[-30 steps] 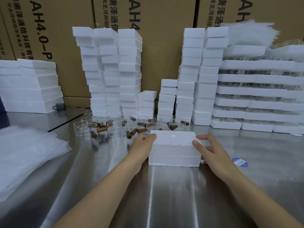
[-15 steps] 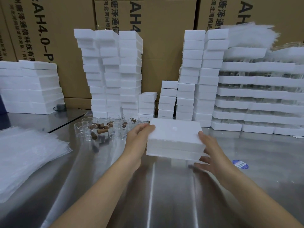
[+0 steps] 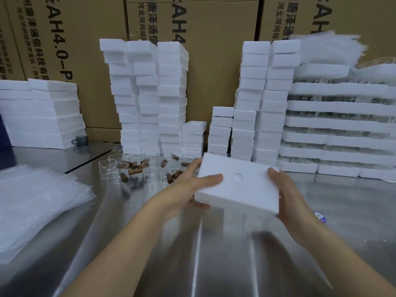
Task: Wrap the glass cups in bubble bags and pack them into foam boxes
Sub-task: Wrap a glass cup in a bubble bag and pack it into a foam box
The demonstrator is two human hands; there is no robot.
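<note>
Steel table (image 3: 214, 264): glass cups (image 3: 150, 168) behind held foam box (image 3: 237, 185).

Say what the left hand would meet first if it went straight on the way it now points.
The foam box it grips: the left hand points right and away, into the box's left edge. Past it, probably the short foam stacks behind; depth is unclear.

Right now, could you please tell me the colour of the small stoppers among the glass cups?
Brown stoppers, head view.
</note>
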